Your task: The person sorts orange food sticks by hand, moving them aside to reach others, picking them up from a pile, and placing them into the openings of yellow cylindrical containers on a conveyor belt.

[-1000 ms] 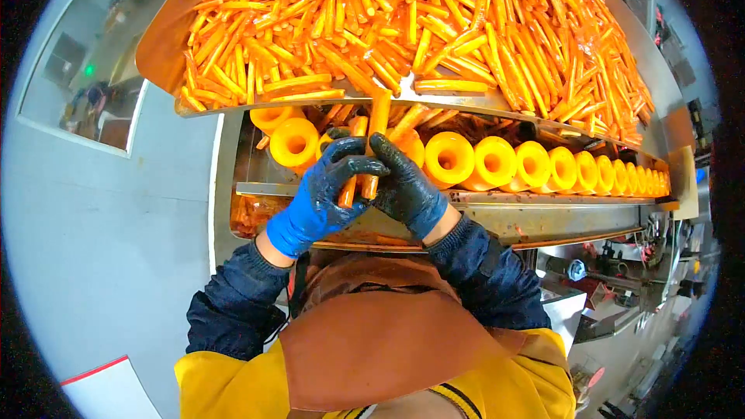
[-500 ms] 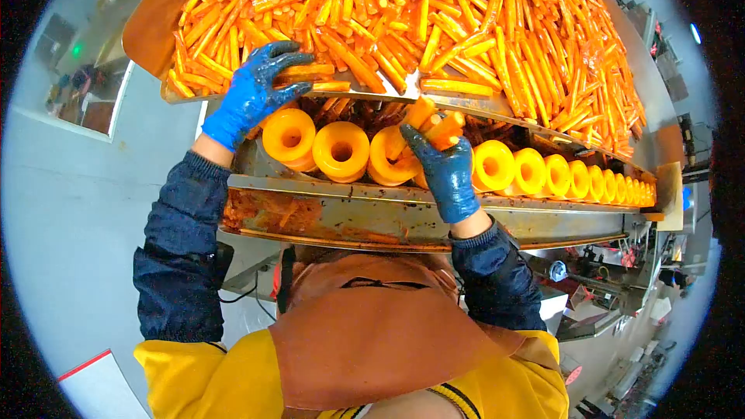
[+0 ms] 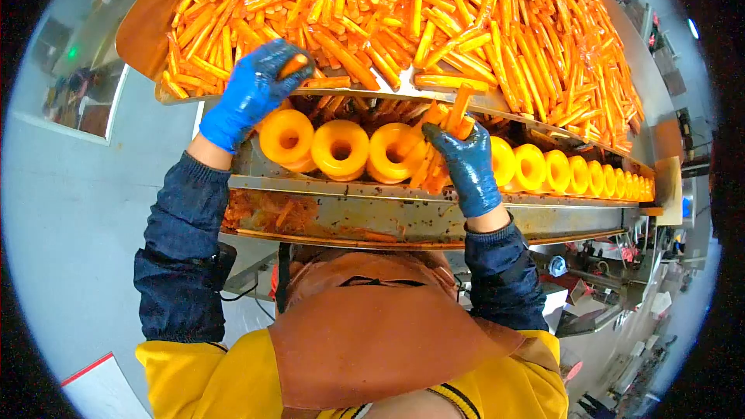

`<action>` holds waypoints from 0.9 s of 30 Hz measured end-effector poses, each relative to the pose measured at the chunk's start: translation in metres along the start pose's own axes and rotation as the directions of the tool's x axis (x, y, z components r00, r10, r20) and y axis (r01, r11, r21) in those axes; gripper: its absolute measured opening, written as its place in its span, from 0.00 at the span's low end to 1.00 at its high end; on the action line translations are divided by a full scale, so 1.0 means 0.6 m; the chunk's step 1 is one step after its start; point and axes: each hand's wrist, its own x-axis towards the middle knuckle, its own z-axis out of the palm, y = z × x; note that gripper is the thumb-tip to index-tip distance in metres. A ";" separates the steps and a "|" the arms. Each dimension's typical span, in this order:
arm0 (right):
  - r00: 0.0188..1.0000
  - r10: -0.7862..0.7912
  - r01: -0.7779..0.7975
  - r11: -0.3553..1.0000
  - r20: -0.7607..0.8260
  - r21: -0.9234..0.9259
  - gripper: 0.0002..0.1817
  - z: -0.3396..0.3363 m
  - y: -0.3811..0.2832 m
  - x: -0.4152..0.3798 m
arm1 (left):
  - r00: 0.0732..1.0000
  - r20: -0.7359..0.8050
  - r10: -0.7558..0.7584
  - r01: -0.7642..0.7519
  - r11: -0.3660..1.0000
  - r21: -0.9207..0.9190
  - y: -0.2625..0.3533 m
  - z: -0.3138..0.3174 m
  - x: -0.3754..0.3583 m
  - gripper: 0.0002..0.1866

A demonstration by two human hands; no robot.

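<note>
My left hand [image 3: 260, 85], in a blue glove, is closed around an orange food stick [image 3: 293, 66] at the front edge of a big heap of sauce-coated sticks [image 3: 349, 0]. In my right hand [image 3: 469, 167], also gloved and stained dark, is a small bunch of the same sticks [image 3: 434, 159], held roughly upright between thumb and fingers. That bunch stands over the row of orange round cups with funnel-like holes, just right of one cup [image 3: 392, 154], and hides part of the row. Another cup [image 3: 341, 150] lies between my two hands.
The heap lies on a metal tray [image 3: 136, 35] above the cup row. More cups [image 3: 530, 168] run off to the right. Nearest me is a metal trough [image 3: 434, 221] with sauce and scraps. Machinery [image 3: 613, 287] stands at the right.
My left hand has closed on a stick and turned slightly. My right hand has shifted right, and its bunch now hangs lower and more upright.
</note>
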 end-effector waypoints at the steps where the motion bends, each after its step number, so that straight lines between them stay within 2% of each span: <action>1: 0.999 0.034 -0.034 0.999 0.016 0.001 0.10 -0.010 0.006 0.001 | 0.993 -0.107 -0.056 0.046 0.995 -0.090 0.013 -0.008 0.002 0.07; 2: 0.999 0.034 -0.034 0.999 0.013 0.002 0.10 -0.021 0.009 0.001 | 0.993 -0.105 -0.054 0.044 0.995 -0.090 0.021 -0.009 0.004 0.07; 4: 1.000 0.016 -0.014 0.987 0.011 -0.157 0.12 -0.045 0.020 -0.001 | 0.907 -0.356 -0.224 0.112 0.945 -0.308 0.044 -0.013 0.003 0.08; 5: 0.994 0.092 -0.064 0.932 0.064 -0.357 0.15 -0.064 0.036 0.001 | 0.877 -0.374 -0.302 0.143 0.907 -0.395 0.070 -0.020 -0.001 0.08; 6: 0.994 0.047 0.015 0.837 0.099 -0.548 0.19 -0.067 0.011 -0.013 | 0.878 -0.372 -0.300 0.142 0.907 -0.396 0.089 -0.016 -0.008 0.08; 8: 1.000 -0.003 0.002 0.849 -0.001 -0.529 0.19 -0.080 0.013 -0.020 | 0.821 -0.320 -0.473 0.190 0.755 -0.628 0.116 -0.012 -0.018 0.09; 10: 0.994 -0.067 0.041 0.961 -0.086 -0.273 0.17 -0.078 0.003 -0.027 | 0.871 -0.126 -0.475 0.236 0.629 -0.741 0.128 0.021 -0.036 0.09; 11: 0.997 -0.053 0.048 0.994 -0.047 -0.096 0.14 -0.070 -0.014 -0.034 | 0.900 0.020 -0.436 0.331 0.652 -0.682 0.144 0.029 -0.042 0.10; 12: 0.998 -0.051 0.046 0.994 -0.048 -0.096 0.14 -0.057 -0.018 -0.038 | 0.902 0.169 -0.398 0.414 0.679 -0.607 0.153 0.034 -0.046 0.12; 13: 0.998 -0.020 0.024 0.998 -0.066 0.056 0.15 -0.043 -0.022 -0.041 | 0.902 0.170 -0.397 0.413 0.679 -0.607 0.152 0.040 -0.048 0.12; 14: 0.997 0.010 0.007 0.978 -0.080 0.208 0.15 -0.028 -0.026 -0.043 | 0.939 0.123 -0.320 0.334 0.768 -0.546 0.149 0.047 -0.050 0.14; 15: 0.992 -0.072 0.097 0.963 -0.106 0.251 0.16 -0.007 -0.031 -0.039 | 0.968 0.084 -0.235 0.246 0.844 -0.477 0.147 0.050 -0.051 0.16; 16: 0.987 -0.121 0.145 0.957 -0.108 0.252 0.17 0.008 -0.021 -0.037 | 0.969 0.089 -0.232 0.246 0.843 -0.479 0.135 0.049 -0.044 0.16; 17: 0.989 -0.116 0.132 0.969 -0.090 0.208 0.17 0.017 -0.002 -0.027 | 0.985 -0.052 -0.162 0.145 0.961 -0.237 0.113 0.047 -0.028 0.17; 18: 0.991 -0.112 0.122 0.979 -0.069 0.164 0.17 0.024 0.013 -0.017 | 0.984 -0.172 -0.053 0.060 0.998 0.036 0.095 0.043 -0.015 0.17; 19: 0.998 -0.033 0.036 0.997 -0.046 0.065 0.18 0.028 0.016 -0.013 | 0.989 -0.091 -0.113 0.112 0.994 -0.017 0.086 0.034 -0.004 0.17; 20: 0.998 -0.037 0.039 0.997 -0.042 0.065 0.18 0.029 0.014 -0.007 | 0.989 -0.095 -0.114 0.113 0.993 -0.014 0.076 0.031 0.001 0.17; 22: 0.991 -0.128 0.133 0.980 -0.043 0.147 0.17 0.032 0.004 -0.001 | 0.987 0.129 -0.100 0.082 0.987 0.136 0.058 0.028 0.007 0.16; 23: 0.997 -0.080 0.080 0.994 -0.002 0.071 0.18 0.016 -0.011 -0.007 | 0.993 0.106 -0.046 0.031 0.990 0.136 0.051 0.029 0.008 0.17; 24: 0.997 -0.078 0.078 0.994 -0.008 0.071 0.18 0.008 -0.015 -0.008 | 0.993 0.109 -0.042 0.028 0.991 0.132 0.050 0.024 0.013 0.17; 26: 0.986 -0.118 0.121 0.993 -0.114 0.014 0.16 -0.008 -0.022 -0.006 | 0.975 0.214 -0.067 0.079 0.996 -0.047 0.045 0.010 0.025 0.17; 27: 0.988 -0.100 0.114 0.986 -0.119 0.121 0.15 -0.018 -0.029 -0.009 | 0.983 0.151 -0.101 0.129 0.972 -0.194 0.053 -0.002 0.025 0.15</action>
